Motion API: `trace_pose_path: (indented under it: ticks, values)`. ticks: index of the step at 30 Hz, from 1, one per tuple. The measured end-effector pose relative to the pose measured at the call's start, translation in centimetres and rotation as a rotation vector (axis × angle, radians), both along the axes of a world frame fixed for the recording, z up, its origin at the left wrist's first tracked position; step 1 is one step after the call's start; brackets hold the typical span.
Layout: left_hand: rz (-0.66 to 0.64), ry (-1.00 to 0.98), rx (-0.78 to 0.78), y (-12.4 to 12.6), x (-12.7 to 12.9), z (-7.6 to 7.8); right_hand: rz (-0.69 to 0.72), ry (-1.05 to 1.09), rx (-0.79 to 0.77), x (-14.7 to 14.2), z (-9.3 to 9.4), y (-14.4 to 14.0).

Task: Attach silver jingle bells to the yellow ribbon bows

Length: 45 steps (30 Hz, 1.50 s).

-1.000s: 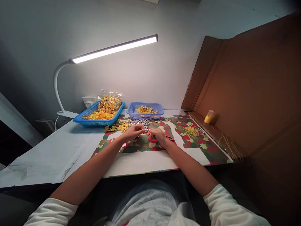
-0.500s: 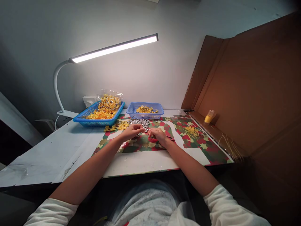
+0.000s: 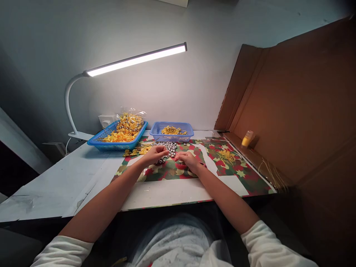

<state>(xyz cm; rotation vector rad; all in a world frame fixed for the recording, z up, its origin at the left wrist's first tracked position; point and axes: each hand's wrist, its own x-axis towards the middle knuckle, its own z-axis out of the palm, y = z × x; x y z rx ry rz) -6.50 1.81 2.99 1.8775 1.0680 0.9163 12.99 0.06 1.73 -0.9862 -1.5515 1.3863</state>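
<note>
Both left hand [image 3: 156,154] and right hand [image 3: 189,160] are facing inward, fingers curled, any held item indiscernible, beside silvery beads [image 3: 171,147], which a brushing knuckle could be scattering.

Beads [image 3: 171,147]: silver. Left basket [image 3: 118,147]: bright blue; artificial petals [image 3: 119,136]: yellow. Right basket [image 3: 172,138]: periwinkle. Sheet [image 3: 167,172]: camouflage, green/red/cream, pale stars. Tabletop [image 3: 50,181]: white. Wire bundle [image 3: 226,157]: yellow. Cardboard [image 3: 300,104]: brown. Sleeves [image 3: 62,252]: off-white.
</note>
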Motion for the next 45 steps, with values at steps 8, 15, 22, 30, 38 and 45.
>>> trace_pose_path:
  ticks: [8,15,22,30,38,45]
  values:
    - [0.016,0.028,0.055,0.6,-0.6,-0.1,0.059,-0.049,-0.016,0.2,-0.7,0.4]
    - [0.003,0.049,0.068,0.5,-0.6,0.0,0.005,-0.183,0.214,0.4,-1.2,0.6]
    - [-0.007,0.022,0.008,0.3,-0.6,0.2,-0.023,-0.264,0.304,0.6,-1.2,0.5]
    - [0.015,-0.005,0.034,0.2,-0.7,0.6,-0.091,-0.351,0.456,0.6,-0.8,0.2]
    - [0.014,-0.002,0.039,0.1,-0.7,0.5,-0.127,-0.427,0.569,0.6,-0.9,0.4]
    - [0.014,-0.004,0.079,0.2,-0.7,0.7,-0.1,-0.434,0.567,0.4,-0.9,0.1]
